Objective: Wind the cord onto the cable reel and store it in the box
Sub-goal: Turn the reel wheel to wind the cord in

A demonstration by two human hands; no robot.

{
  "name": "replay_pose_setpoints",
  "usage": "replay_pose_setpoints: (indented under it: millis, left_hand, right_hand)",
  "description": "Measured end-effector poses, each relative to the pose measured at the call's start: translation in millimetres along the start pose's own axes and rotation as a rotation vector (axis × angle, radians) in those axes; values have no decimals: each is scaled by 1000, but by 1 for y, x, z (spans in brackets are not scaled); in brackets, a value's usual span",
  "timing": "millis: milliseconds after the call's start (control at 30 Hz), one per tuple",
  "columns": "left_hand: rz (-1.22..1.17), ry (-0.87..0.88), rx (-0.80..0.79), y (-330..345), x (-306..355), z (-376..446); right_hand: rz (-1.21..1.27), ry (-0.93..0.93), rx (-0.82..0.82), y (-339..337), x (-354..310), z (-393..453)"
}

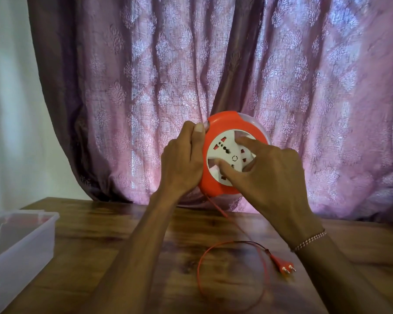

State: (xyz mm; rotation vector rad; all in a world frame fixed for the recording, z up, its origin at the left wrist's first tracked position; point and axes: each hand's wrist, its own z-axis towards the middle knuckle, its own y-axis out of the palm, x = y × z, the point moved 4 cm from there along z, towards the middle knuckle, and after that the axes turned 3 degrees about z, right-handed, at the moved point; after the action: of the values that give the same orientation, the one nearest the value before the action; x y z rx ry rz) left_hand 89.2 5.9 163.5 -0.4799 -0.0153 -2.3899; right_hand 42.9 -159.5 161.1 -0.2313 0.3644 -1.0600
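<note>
I hold an orange cable reel (225, 120) upright above the table, its white socket face (227, 155) turned toward me. My left hand (182, 159) grips the reel's left rim, thumb on top. My right hand (266, 175) presses thumb and fingers onto the white socket face. A thin orange cord (199, 273) drops from the reel's bottom edge, loops on the table and ends in an orange two-pin plug (283, 265). The clear plastic box (21, 243) stands at the left.
The wooden table (123, 234) runs from the curtain to the near edge. A purple patterned curtain (191, 64) hangs right behind the reel. The box holds a thin white cord and something red, both blurred.
</note>
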Motion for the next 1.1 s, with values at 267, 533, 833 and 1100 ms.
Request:
replay_pose_setpoints:
  millis: [267, 533, 833, 1100]
  left_hand:
    - [-14, -21, 1, 0, -4, 0]
    - [-32, -27, -6, 1, -8, 0]
    - [-22, -7, 0, -1, -1, 1]
    - [-52, -35, 12, -2, 0, 0]
  right_hand:
    - [-103, -118, 27, -3, -6, 0]
    - [-47, -397, -126, -5, -11, 0]
    - [-221, -350, -153, -1, -14, -2]
    - [-119, -31, 14, -3, -5, -2]
